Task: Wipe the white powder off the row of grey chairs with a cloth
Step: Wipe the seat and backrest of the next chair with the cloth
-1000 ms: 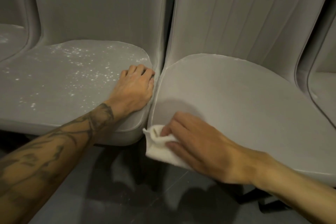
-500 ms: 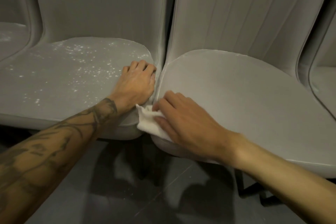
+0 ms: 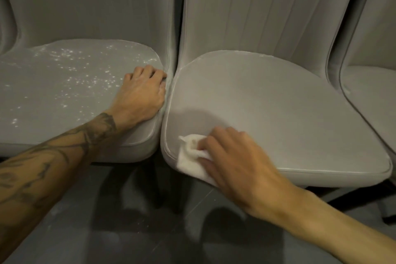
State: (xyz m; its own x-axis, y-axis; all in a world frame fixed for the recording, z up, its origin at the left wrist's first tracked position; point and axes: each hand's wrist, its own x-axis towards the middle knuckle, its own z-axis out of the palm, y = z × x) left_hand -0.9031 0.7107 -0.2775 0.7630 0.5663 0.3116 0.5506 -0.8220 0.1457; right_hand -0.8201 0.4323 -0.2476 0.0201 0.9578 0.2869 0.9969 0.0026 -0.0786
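Grey upholstered chairs stand side by side. The left chair's seat (image 3: 64, 100) is speckled with white powder (image 3: 90, 75). The middle chair's seat (image 3: 267, 109) looks free of powder. My right hand (image 3: 240, 163) presses a crumpled white cloth (image 3: 192, 158) onto the front left corner of the middle seat; the fingers cover much of the cloth. My left hand (image 3: 143, 92) rests on the right edge of the powdered seat, its fingers curled over the edge into the gap between the two chairs.
A third chair's seat (image 3: 372, 96) shows at the far right. Tall padded backrests (image 3: 267, 10) rise behind the seats. Dark floor (image 3: 132, 231) and black chair legs (image 3: 347, 197) lie below the seat fronts.
My right hand has slid the cloth from the gap between the seats toward me, onto the front left corner of the middle seat. My left hand has stayed put.
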